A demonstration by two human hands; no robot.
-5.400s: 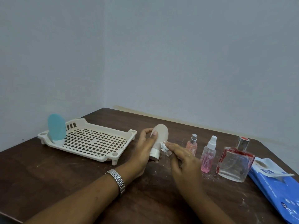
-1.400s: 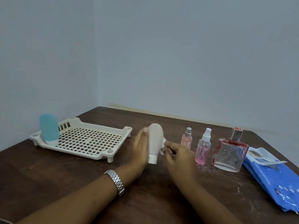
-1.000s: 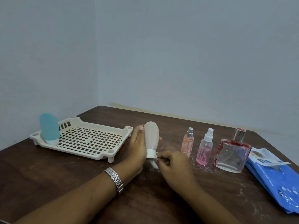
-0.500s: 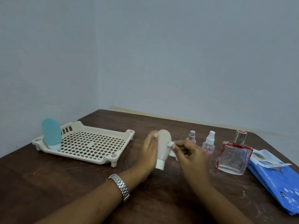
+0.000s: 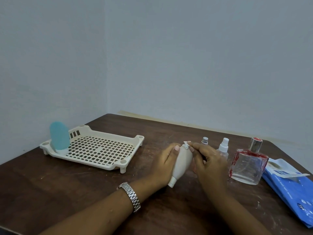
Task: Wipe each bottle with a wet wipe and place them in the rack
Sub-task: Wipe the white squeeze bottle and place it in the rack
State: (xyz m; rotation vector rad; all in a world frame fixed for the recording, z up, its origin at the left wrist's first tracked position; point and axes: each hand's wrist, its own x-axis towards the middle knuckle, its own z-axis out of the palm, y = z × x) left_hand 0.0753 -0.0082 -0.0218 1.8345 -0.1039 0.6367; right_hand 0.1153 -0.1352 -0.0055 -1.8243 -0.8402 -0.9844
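Note:
My left hand (image 5: 165,164) grips a beige squeeze bottle (image 5: 182,164), tilted with its white cap toward me, just above the table. My right hand (image 5: 209,162) pinches a small crumpled white wet wipe (image 5: 186,144) against the bottle's rounded top end. A cream perforated rack (image 5: 94,150) sits at the left with a teal bottle (image 5: 59,139) standing cap down in its far left corner. Behind my right hand stand a small pink spray bottle (image 5: 205,140) and a white-capped pink spray bottle (image 5: 223,147), both partly hidden. A square glass perfume bottle (image 5: 248,165) stands to the right.
A blue pack of wet wipes (image 5: 291,185) with its flap lifted lies at the right edge of the brown wooden table (image 5: 67,192). Pale walls meet in a corner behind the table. A metal watch (image 5: 131,195) is on my left wrist.
The beige bottle has tipped from near upright to slanted with its cap toward me. My right hand has slid the wipe from the bottle's side up to its rounded top.

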